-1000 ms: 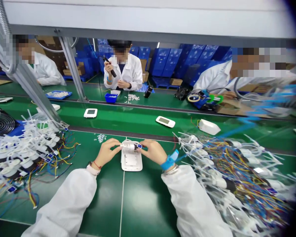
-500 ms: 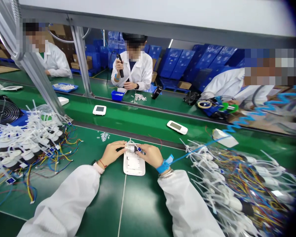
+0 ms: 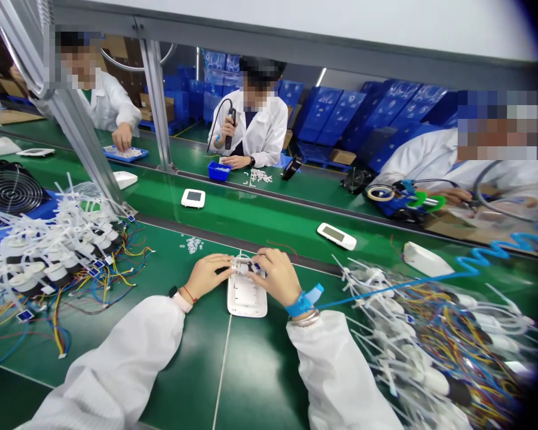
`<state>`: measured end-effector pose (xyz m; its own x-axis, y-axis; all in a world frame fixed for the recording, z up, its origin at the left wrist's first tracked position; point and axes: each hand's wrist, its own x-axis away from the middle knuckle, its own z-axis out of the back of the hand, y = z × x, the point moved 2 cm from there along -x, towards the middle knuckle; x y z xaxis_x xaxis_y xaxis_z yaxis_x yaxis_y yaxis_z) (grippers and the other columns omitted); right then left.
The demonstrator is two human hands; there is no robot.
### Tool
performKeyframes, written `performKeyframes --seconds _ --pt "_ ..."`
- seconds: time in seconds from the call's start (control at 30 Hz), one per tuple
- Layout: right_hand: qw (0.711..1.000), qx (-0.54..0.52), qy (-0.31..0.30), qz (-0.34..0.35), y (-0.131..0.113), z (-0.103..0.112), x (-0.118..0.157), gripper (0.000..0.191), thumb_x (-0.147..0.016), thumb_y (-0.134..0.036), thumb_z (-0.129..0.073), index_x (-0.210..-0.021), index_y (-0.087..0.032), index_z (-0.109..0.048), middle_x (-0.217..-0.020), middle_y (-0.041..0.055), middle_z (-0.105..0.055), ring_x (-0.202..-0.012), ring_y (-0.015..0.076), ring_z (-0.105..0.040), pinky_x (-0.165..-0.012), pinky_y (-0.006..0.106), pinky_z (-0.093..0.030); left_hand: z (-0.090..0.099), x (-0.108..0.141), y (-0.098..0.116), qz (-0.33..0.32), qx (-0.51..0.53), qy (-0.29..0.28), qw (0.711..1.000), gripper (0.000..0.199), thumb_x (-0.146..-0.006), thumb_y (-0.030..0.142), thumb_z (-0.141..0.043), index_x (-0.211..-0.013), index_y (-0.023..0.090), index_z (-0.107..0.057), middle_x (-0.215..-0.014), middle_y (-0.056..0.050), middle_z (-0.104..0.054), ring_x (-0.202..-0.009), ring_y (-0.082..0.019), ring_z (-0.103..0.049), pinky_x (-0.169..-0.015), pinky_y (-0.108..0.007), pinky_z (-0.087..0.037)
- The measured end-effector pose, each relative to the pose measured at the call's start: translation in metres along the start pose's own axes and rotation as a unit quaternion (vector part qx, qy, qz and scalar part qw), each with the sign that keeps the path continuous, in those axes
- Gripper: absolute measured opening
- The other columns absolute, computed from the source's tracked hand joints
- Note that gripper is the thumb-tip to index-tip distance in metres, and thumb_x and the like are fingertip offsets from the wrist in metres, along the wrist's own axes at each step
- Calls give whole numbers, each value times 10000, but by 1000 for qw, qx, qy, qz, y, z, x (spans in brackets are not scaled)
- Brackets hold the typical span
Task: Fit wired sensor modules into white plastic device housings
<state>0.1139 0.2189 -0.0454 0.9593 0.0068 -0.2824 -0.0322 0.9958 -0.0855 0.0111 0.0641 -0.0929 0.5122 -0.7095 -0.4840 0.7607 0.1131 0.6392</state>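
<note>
My left hand (image 3: 206, 276) and my right hand (image 3: 278, 276) meet over a small white cylindrical component (image 3: 242, 267) with wires and a little blue connector. Both hands hold it, and my fingers hide most of it. Just below it lies a white plastic device housing (image 3: 246, 300), face down on the green bench mat (image 3: 192, 364), and the component rests at its upper end. A blue wrist strap (image 3: 303, 301) circles my right wrist. White sleeves cover both forearms.
Bundled white wire harnesses with colored leads (image 3: 67, 251) (image 3: 421, 334) are heaped on both sides. Beyond a conveyor belt (image 3: 260, 215) carrying white devices, co-workers sit at the opposite bench, one holding a soldering iron (image 3: 228, 128). A blue coiled cord (image 3: 479, 260) crosses at right.
My hands have closed in over the white component, hiding more of it, and my right hand sits higher on it. The whole view has drifted, with the bench shifting right and down.
</note>
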Motion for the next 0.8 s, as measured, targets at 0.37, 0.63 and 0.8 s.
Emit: performKeyframes --seconds 0.37,0.63,0.8 --pt "971 -190 39 139 -5 -43 -2 203 -884 -198 -458 -922 -185 -657 -885 40 -682 -841 160 -601 -798 296 -441 9 -2 -4 -44 -49 -83 994 322 -737 420 -653 -1017 262 -643 -1136 -7 -617 -1011 -185 -583 -845 -310 -398" --pt "963 -200 7 182 -1 -48 -6 194 -869 -208 -492 -848 -185 -683 -819 43 -683 -768 167 -615 -733 304 -475 10 -4 -8 -32 -36 -109 993 408 -680 463 -686 -1021 244 -639 -1159 -18 -604 -1055 -193 -560 -858 -300 -357" --pt "969 -150 -34 192 -8 -43 -10 165 -845 -151 -515 -793 -168 -671 -808 53 -663 -787 178 -576 -721 295 -467 7 -4 -12 -32 -12 -115 993 415 -672 465 -692 -1034 268 -638 -1175 -17 -592 -1063 -198 -557 -876 -296 -360"
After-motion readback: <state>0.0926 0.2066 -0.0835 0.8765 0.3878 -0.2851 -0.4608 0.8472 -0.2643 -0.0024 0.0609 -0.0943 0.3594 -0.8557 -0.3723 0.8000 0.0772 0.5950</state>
